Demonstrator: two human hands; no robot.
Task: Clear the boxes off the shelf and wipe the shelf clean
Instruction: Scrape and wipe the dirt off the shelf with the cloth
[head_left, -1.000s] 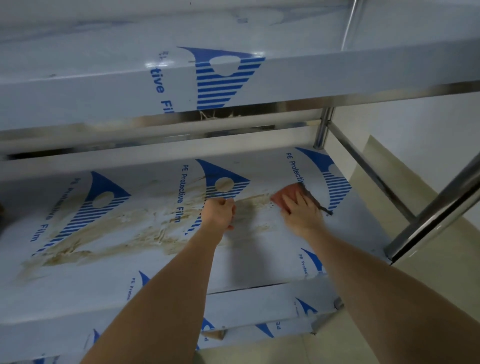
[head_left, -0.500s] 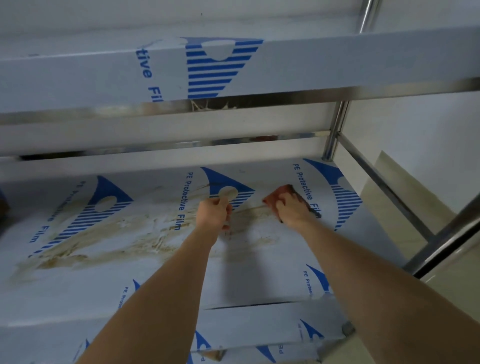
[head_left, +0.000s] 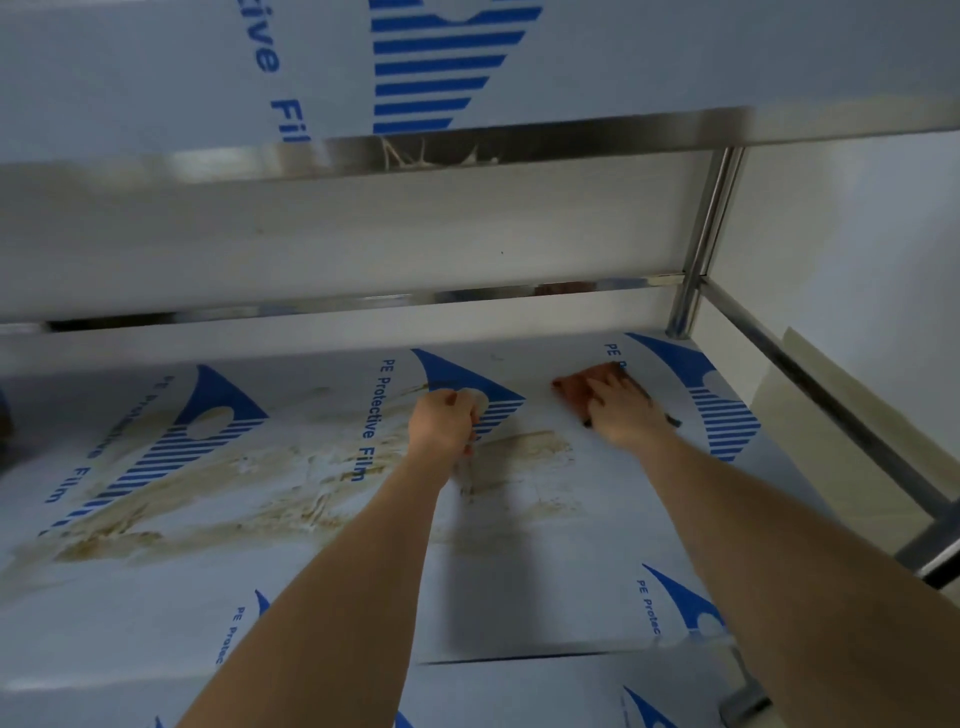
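Note:
The steel shelf (head_left: 545, 582) is covered in white film with blue print and carries a wide brown smear (head_left: 171, 499) across its left and middle. My right hand (head_left: 621, 410) lies flat on a reddish-brown cloth (head_left: 576, 387), pressing it onto the shelf at the back right. My left hand (head_left: 441, 421) is a closed fist resting on the shelf beside it, at the right end of the smear. No boxes are in view on this shelf.
An upper shelf (head_left: 467, 67) hangs close overhead with the same film. A steel post (head_left: 701, 239) stands at the back right corner and a side rail (head_left: 831, 410) runs along the right edge. A dark object (head_left: 4, 426) shows at the far left edge.
My right hand has pushed the cloth farther back and to the right across the shelf. My left fist stays in about the same place. The camera has moved in closer.

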